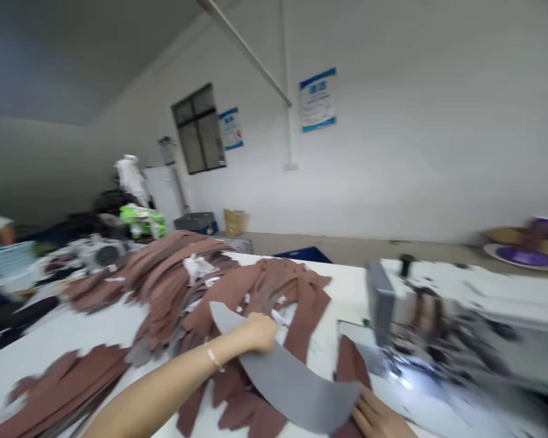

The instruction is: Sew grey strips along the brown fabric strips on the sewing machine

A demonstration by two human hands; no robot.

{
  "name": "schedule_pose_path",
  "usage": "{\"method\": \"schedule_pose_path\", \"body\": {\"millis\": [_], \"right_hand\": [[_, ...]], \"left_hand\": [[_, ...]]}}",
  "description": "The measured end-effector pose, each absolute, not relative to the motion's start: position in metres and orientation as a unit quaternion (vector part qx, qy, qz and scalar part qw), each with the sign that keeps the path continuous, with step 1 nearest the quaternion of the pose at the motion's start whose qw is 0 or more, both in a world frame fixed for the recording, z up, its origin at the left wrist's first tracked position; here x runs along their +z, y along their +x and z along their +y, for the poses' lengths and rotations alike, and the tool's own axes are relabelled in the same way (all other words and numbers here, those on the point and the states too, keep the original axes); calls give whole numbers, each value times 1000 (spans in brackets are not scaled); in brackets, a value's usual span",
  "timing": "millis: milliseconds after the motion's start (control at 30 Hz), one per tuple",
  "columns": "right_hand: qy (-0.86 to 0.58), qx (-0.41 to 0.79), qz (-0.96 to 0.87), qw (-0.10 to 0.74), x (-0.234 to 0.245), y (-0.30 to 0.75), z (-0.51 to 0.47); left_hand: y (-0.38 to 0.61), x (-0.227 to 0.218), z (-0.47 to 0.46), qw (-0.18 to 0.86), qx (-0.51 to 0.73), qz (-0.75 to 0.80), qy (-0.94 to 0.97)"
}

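Observation:
A curved grey fabric piece (296, 389) stretches between my hands above the table. My left hand (259, 332) is closed in a fist around its upper part, and the tip of the piece sticks out beyond the knuckles. At the lower right end, my right hand (377, 417) has its fingers closed over the edge of the same piece; the thumb is hidden. Beside that hand a brown fabric piece (352, 359) shows partly under the grey one. Below and behind my left hand lies a loose heap of brown fabric pieces (265, 280).
A sewing machine (438, 328) with a lit needle area stands to the right. Stacked brown pieces (164, 267) and another brown pile (73, 383) cover the white table (347, 283) on the left. A second machine (100, 252) and a light blue basket (9, 261) are farther left.

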State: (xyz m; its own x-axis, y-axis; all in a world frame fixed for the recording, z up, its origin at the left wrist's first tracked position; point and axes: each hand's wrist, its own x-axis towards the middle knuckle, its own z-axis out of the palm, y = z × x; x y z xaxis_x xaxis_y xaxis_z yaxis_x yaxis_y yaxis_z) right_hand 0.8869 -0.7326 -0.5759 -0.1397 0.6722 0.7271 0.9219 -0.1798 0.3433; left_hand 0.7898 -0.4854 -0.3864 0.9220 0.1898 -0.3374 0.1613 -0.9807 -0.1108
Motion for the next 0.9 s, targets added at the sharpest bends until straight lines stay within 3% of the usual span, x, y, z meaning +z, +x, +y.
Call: {"method": "schedule_pose_path", "body": {"millis": [133,267,367,467,633,767,900], "right_hand": [[-739,-243,-608,157,-566,865,-758],[-750,-224,-610,122,-573,873,-762],[-748,-238,-614,85,-582,879,-762],[-747,-254,-608,84,-584,879,-762],[-752,-229,-606,119,-579,878,-763],[-749,-194,-617,144,-577,886,-766],[-737,-160,-634,172,-574,899,-773]], "left_hand": [[792,-431,-524,63,83,37,-994],[789,-511,-575,-29,45,188,-981],[792,-574,-601,-43,-50,162,-985],[805,-607,-605,-111,-188,107,-970],[825,-598,-596,-188,-247,83,-947],[848,-576,-600,-90,-256,97,-958],[879,-566,-608,18,-191,130,-973]]}}
